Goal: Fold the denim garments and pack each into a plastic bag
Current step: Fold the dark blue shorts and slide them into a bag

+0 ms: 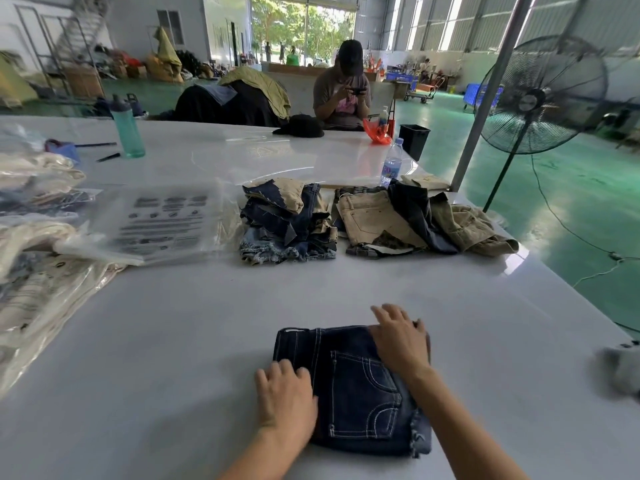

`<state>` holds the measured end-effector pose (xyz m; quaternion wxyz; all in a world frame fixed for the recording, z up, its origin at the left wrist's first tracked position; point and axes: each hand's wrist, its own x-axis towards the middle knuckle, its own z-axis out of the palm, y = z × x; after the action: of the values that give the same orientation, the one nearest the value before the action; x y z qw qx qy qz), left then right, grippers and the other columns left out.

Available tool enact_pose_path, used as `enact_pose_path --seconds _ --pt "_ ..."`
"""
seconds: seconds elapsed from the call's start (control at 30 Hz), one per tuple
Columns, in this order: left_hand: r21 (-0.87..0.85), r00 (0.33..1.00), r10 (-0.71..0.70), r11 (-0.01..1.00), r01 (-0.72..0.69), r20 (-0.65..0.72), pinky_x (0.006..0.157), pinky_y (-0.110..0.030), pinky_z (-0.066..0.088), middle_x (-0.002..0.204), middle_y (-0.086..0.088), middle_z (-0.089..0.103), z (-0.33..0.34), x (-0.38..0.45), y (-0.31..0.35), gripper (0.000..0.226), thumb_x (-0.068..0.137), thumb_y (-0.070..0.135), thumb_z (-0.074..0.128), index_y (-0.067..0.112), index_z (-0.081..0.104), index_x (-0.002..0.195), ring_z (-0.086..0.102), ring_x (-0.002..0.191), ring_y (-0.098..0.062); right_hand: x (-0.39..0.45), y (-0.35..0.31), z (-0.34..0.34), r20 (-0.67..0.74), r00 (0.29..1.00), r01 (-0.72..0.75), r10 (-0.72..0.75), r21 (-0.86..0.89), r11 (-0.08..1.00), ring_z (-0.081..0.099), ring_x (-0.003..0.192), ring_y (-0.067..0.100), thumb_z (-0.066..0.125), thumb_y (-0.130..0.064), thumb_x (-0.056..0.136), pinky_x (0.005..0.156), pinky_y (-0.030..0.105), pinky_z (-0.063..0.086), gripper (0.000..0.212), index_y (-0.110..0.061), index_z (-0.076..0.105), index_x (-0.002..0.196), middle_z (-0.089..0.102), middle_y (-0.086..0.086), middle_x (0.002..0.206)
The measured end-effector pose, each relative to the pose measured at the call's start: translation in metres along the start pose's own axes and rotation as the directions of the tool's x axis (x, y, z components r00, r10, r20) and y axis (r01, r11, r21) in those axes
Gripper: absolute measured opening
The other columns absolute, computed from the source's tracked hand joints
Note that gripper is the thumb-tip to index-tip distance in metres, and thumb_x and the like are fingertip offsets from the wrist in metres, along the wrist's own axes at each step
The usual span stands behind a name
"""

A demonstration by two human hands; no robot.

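Nearest me, folded dark denim shorts (360, 389) lie on the white table (180, 341); my left hand (285, 400) rests flat on their left edge, my right hand (398, 337) flat on the far right corner, fingers straight. Beyond sit a denim pile (287, 220), tan garments (415, 220) and plastic bags (152, 223).

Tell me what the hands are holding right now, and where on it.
Nothing is gripped. Both hands lie flat on the folded dark denim shorts: left hand on the near left edge, right hand on the far right corner.
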<state>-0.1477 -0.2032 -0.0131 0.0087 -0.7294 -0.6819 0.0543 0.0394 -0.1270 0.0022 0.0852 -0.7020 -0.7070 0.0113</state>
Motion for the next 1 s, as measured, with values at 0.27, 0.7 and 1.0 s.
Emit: enact_pose_path --seconds 0.27,0.7,1.0 --pt "-0.046 0.943 0.168 0.981 -0.189 -0.288 0.109 -0.048 -0.007 0.159 -0.003 0.007 0.027 0.047 -0.013 0.091 0.083 0.061 0.038 0.001 0.013 0.148 -0.016 0.144 -0.012 -0.034 -0.028 0.075 0.236 0.968 0.078 -0.089 0.055 0.995 -0.031 0.137 0.015 0.012 -0.057 0.098 0.109 0.046 -0.026 0.061 -0.032 -0.017 0.146 -0.022 -0.011 0.156" --pt "-0.107 0.939 0.156 0.975 -0.197 -0.306 0.104 -0.061 0.014 0.157 -0.002 0.021 0.041 0.047 -0.006 0.081 0.076 0.054 0.040 0.014 0.034 0.145 0.001 0.145 -0.017 -0.015 -0.035 0.071 0.185 0.961 0.192 -0.208 0.096 0.977 -0.036 0.135 0.011 0.010 -0.052 0.099 0.104 0.047 -0.034 0.057 -0.027 -0.020 0.142 -0.026 -0.017 0.148" --pt "-0.146 0.988 0.009 0.989 -0.032 -0.156 0.107 -0.060 -0.010 0.156 0.008 0.019 0.049 0.049 -0.003 0.063 0.088 0.060 0.027 0.034 0.024 0.145 -0.032 0.138 -0.008 0.037 -0.002 0.061 0.143 0.985 0.096 -0.099 0.025 0.995 -0.025 0.140 0.012 0.013 -0.050 0.100 0.113 0.049 -0.017 0.060 -0.026 -0.008 0.151 -0.016 -0.008 0.156"
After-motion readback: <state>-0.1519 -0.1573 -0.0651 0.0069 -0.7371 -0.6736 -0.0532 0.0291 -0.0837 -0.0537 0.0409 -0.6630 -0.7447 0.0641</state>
